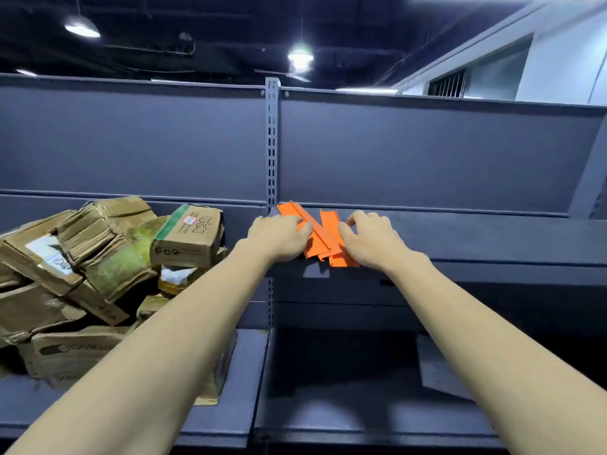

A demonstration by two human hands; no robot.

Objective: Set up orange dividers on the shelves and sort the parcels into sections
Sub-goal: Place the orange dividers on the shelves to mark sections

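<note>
A dark grey metal rack (427,152) fills the view: smooth flat panels and two shelf levels in sight, split by one slotted upright post (272,142) with two columns of small rectangular holes.

On the left bay lies a heap of parcels (82,267), at least eight, though the exact count cannot be told. They are brown cardboard boxes, creased and dented, several wrapped in clear tape with a greenish sheen. One upright box (189,238) has a green edge strip, a round red-and-white sticker and printed characters too blurred to read. Another bears a white label, unreadable.

Overhead hang two round lit lamps (300,57) under a black ceiling.

The left hand (279,236) and right hand (371,239) reach onto the upper shelf just right of the post. Between them lie the dividers (323,238), at least three flat, ridged orange strips, overlapping crosswise at the shelf's front edge. The left hand's curled fingers grip one strip's side; the right hand's fingertips pinch another from the opposite side.
</note>
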